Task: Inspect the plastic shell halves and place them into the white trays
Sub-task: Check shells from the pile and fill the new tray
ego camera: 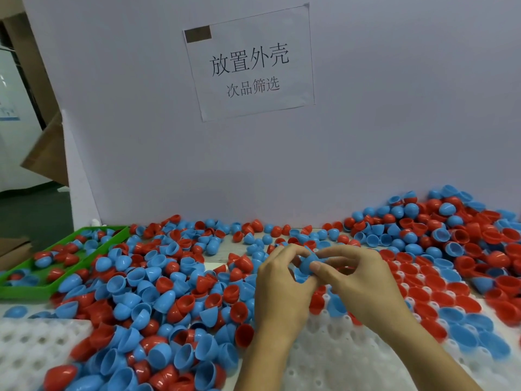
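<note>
A blue shell half is held between both hands above the table's middle. My right hand pinches it with thumb and fingers. My left hand grips its other side with curled fingers, which hide part of the shell. Under and right of my hands lies a white tray with round sockets; red and blue halves sit in its far and right rows. A second white tray lies at the near left, its visible sockets bare. A big loose pile of red and blue shell halves covers the table.
A green tray at the left holds several shells. More shells are heaped at the far right against a white board that walls the back and carries a paper sign. Cardboard stands beyond the left edge.
</note>
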